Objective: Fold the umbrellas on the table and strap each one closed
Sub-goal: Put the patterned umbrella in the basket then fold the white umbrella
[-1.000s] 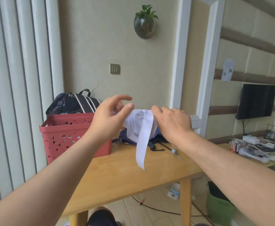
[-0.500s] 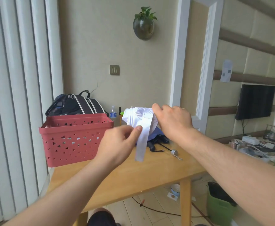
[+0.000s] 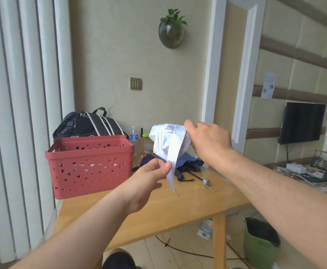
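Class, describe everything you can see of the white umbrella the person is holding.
The white umbrella is a bunched, collapsed bundle of pale fabric held in the air above the wooden table. The right hand grips its right side. Its flat white strap hangs down loose, unfastened, pinched partway along by the left hand. Its handle and shaft are hidden.

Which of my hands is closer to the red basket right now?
Left. Your left hand pinches the white umbrella's strap just right of the red basket. Your right hand grips the white umbrella farther right, above the table.
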Motion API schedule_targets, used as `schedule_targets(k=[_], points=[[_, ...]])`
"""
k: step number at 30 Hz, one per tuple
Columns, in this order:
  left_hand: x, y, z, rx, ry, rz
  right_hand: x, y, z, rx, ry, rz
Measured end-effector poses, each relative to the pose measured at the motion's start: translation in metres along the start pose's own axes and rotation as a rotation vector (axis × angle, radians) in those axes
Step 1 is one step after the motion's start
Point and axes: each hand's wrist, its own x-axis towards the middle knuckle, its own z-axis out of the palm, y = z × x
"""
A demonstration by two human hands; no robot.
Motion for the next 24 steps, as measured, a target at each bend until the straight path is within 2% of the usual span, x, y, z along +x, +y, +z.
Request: schedule_targets(k=[5, 12, 18, 24], points=[[-0.001, -0.004, 0.007, -0.09, -0.047, -0.001, 0.002, 0.005, 0.0, -0.004, -0.02, -0.004], [-0.007, -0.01, -0.001, -0.158, -0.09, 0.127, 0.002, 0.018, -0.002, -0.048, -0.059, 0.035], [-0.004, -0.003, -0.013, 0.004, -0.052, 0.153, 0.002, 0.024, -0.005, 0.033, -0.058, 0.056], [0.008, -0.016, -0.041, 0.273, 0.034, 0.118, -0.003, 0.017, -0.019, 0.228, -0.261, 0.018]])
